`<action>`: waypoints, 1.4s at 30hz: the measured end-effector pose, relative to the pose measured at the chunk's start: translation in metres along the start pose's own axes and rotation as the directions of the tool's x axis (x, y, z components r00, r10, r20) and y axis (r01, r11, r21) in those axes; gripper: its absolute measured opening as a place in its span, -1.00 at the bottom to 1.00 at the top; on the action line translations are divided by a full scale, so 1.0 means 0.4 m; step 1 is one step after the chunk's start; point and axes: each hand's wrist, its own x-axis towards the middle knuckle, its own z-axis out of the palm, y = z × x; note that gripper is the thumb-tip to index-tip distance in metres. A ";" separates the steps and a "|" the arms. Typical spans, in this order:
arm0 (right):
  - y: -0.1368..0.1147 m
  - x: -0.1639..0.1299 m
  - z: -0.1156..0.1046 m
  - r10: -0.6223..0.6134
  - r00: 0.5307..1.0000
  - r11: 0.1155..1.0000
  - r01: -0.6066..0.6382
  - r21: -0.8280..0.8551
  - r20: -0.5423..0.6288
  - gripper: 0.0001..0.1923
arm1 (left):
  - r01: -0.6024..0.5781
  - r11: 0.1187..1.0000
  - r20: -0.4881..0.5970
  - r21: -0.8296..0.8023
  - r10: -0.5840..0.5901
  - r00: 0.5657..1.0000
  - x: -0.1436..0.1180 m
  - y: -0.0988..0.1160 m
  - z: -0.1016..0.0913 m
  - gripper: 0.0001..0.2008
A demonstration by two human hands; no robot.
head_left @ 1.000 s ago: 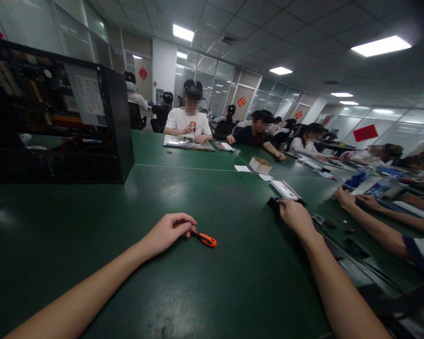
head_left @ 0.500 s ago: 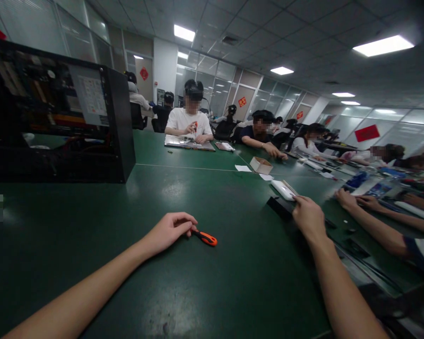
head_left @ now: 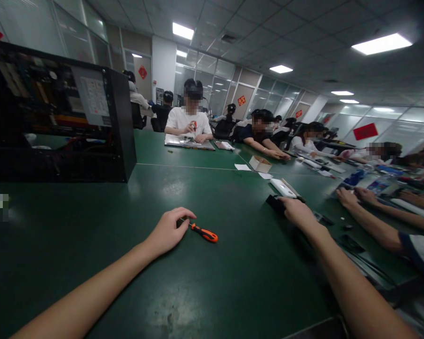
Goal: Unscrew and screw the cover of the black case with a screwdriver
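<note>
My left hand point(head_left: 169, 230) rests on the green table point(head_left: 233, 282) with thumb and fingers apart. An orange-and-black screwdriver point(head_left: 205, 234) lies just beyond its fingertips. The thin shaft runs back into the gap between thumb and fingers, and the hand does not close round it. At the right, my right hand point(head_left: 298, 214) has its fingers bent over the far end of a dark black panel point(head_left: 276, 203). Most of that panel is hidden under the hand and forearm, and the thumb is out of sight.
An open black computer case point(head_left: 118, 127) stands at the left. Beyond my right hand are a white box point(head_left: 283, 188), a small open carton point(head_left: 260, 164) and paper slips point(head_left: 242, 167). A co-worker's hands point(head_left: 348, 197) are close on the right; another person point(head_left: 189, 120) sits opposite.
My right hand has moved left and down from beside the white box onto the black panel's end. My left fingers have drawn back slightly from the screwdriver, exposing more of its shaft.
</note>
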 end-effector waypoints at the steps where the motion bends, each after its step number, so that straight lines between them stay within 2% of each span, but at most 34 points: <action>1: -0.006 0.000 -0.003 -0.019 1.000 1.000 0.019 -0.006 0.004 -0.48 | -0.058 0.996 0.007 0.072 0.058 0.998 -0.004 -0.001 0.000 -0.79; 4: -0.016 0.000 -0.008 -0.062 0.998 0.998 0.062 -0.019 0.008 -0.53 | -0.175 0.960 0.088 0.220 0.159 0.983 -0.020 -0.008 -0.002 -0.71; 8: -0.002 -0.002 -0.014 -0.110 0.994 0.994 0.110 -0.016 -0.001 -0.38 | -0.227 0.889 0.207 0.398 0.155 0.966 -0.038 -0.004 -0.008 -0.66; 12: 0.012 0.004 -0.019 -0.198 0.980 0.980 0.198 -0.001 0.015 -0.39 | -0.278 0.827 0.263 0.488 0.164 0.951 -0.042 0.011 -0.013 -0.68; 18: 0.028 0.040 -0.026 -0.282 0.959 0.959 0.282 0.032 -0.003 -0.43 | -0.307 0.845 0.266 0.439 0.204 0.942 -0.043 0.008 -0.018 -0.71; 23: 0.048 0.071 0.004 -0.357 0.931 0.924 0.365 0.117 -0.080 -0.64 | -0.281 0.872 0.252 0.401 0.189 0.949 -0.043 0.007 -0.019 -0.71; 26: 0.063 0.088 0.045 -0.341 0.930 0.914 0.362 0.184 -0.134 -0.51 | -0.266 0.879 0.252 0.397 0.174 0.952 -0.042 0.008 -0.017 -0.72; 30: 0.091 0.110 0.084 -0.329 0.935 0.899 0.353 0.259 -0.135 -0.41 | -0.244 0.886 0.264 0.394 0.145 0.954 -0.041 0.007 -0.017 -0.72; 42: 0.118 0.135 0.095 -0.347 0.932 0.848 0.358 0.392 -0.100 -0.30 | -0.235 0.878 0.274 0.416 0.125 0.954 -0.040 0.014 -0.018 -0.71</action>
